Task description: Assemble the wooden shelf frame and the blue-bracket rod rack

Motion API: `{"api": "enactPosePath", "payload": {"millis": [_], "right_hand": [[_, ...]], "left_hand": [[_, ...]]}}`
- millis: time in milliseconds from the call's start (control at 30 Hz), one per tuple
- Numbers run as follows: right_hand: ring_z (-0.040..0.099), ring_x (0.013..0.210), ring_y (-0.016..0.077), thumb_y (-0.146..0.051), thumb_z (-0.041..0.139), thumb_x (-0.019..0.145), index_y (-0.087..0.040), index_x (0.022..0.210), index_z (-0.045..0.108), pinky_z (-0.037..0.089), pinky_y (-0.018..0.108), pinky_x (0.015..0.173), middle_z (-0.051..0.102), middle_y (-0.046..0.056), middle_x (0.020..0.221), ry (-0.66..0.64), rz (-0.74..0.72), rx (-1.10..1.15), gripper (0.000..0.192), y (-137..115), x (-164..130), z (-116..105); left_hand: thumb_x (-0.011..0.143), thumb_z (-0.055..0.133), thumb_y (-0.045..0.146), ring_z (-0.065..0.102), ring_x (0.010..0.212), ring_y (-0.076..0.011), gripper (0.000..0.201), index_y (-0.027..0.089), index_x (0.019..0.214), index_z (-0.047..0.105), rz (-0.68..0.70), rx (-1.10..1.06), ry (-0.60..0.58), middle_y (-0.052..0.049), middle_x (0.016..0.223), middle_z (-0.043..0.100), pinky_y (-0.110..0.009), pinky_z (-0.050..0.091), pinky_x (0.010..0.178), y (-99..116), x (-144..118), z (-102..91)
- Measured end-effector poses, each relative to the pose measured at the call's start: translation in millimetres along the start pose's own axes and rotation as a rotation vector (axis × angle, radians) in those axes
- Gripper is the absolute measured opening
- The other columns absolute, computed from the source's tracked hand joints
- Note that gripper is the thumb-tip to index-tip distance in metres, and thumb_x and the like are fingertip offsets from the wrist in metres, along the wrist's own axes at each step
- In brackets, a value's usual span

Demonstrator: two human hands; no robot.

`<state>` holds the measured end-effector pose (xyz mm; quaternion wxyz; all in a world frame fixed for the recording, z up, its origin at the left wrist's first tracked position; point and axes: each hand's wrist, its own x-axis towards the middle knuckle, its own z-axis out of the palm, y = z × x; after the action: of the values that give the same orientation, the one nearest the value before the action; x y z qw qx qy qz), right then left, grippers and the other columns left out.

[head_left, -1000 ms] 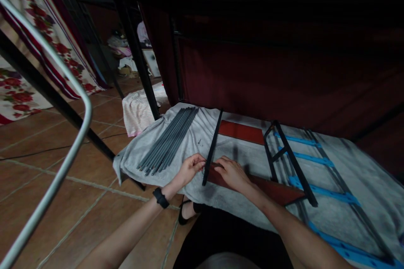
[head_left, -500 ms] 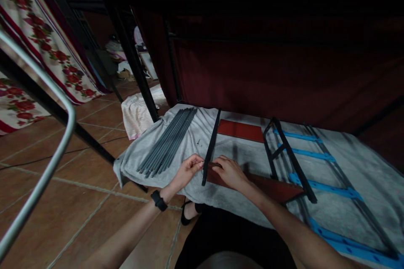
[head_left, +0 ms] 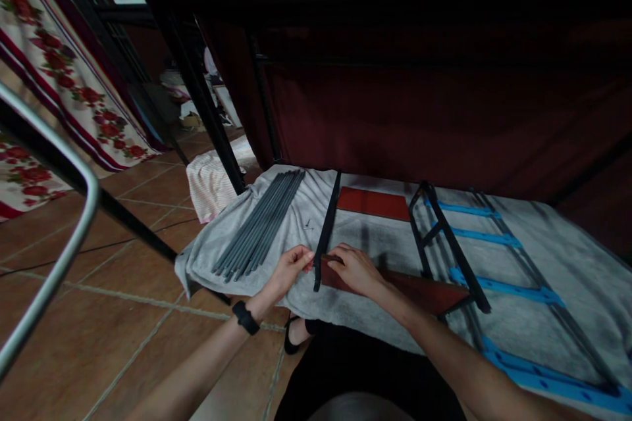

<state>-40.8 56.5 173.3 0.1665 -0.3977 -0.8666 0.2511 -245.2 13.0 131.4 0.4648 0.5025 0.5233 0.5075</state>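
My left hand, with a dark watch on the wrist, is pinched closed beside the near end of a black bar. What sits between its fingertips is too small to make out. On the bar's other side, my right hand grips the left end of the near reddish-brown board, which meets the bar. A second reddish-brown board lies farther back, between the bar and a black angled frame. Several small screws rest on the cloth left of the bar.
A bundle of grey rods lies on the grey cloth to the left. Blue slats on dark tubes lie at right. A bent metal tube and dark posts stand at left. Dark red fabric hangs behind.
My left hand has drawn back slightly from the bar, fingers still pinched. My right hand keeps its grip on the board. The whole view has shifted a little.
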Motion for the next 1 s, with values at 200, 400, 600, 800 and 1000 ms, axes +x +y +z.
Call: {"api": "enactPosePath", "payload": {"millis": [200,400,600,800,1000], "right_hand": [[0.065,0.105,0.0192,-0.022,0.054,0.094,-0.024,0.105,0.07,0.045,0.029,0.088,0.07,0.004,0.111,-0.008,-0.014,0.01,0.019,0.1,-0.4,-1.1],[0.064,0.102,0.0187,-0.024,0.051,0.096,-0.023,0.106,0.069,0.045,0.029,0.087,0.069,0.005,0.11,-0.01,-0.018,-0.015,0.021,-0.1,-1.4,-1.8],[0.064,0.101,0.0183,-0.022,0.051,0.095,-0.023,0.104,0.07,0.045,0.029,0.086,0.069,0.004,0.108,0.0,-0.028,-0.008,0.02,-0.4,-1.9,-1.0],[0.064,0.102,0.0183,-0.023,0.053,0.095,-0.023,0.104,0.07,0.045,0.029,0.087,0.07,0.004,0.107,-0.002,-0.025,0.005,0.02,-0.5,-1.1,-1.3],[0.064,0.101,0.0187,-0.024,0.05,0.096,-0.024,0.104,0.07,0.045,0.03,0.087,0.069,0.005,0.107,-0.007,-0.022,-0.008,0.021,1.2,-1.3,-0.5]], "left_hand": [[0.079,0.072,0.05,0.05,0.07,-0.0129,0.034,0.017,0.08,0.062,0.07,0.053,-0.031,0.002,0.069,0.056,-0.025,0.04,0.067,3.3,3.0,-0.5],[0.079,0.071,0.056,0.044,0.058,-0.0101,0.042,0.019,0.07,0.054,-0.028,-0.014,0.023,0.004,0.06,0.051,-0.024,0.036,0.059,4.6,1.5,8.3],[0.08,0.07,0.053,0.04,0.058,-0.0102,0.039,0.019,0.072,0.052,0.02,-0.058,0.092,0.005,0.061,0.048,-0.024,0.033,0.058,-0.9,-1.8,16.5],[0.082,0.067,0.051,0.045,0.066,-0.0121,0.034,0.019,0.079,0.057,0.058,-0.031,0.059,0.003,0.067,0.05,-0.025,0.037,0.063,-4.4,-1.8,10.3],[0.083,0.065,0.053,0.04,0.058,-0.0104,0.036,0.02,0.073,0.053,-0.038,-0.043,0.048,0.005,0.062,0.046,-0.024,0.031,0.057,-13.7,-3.1,9.6]]}}
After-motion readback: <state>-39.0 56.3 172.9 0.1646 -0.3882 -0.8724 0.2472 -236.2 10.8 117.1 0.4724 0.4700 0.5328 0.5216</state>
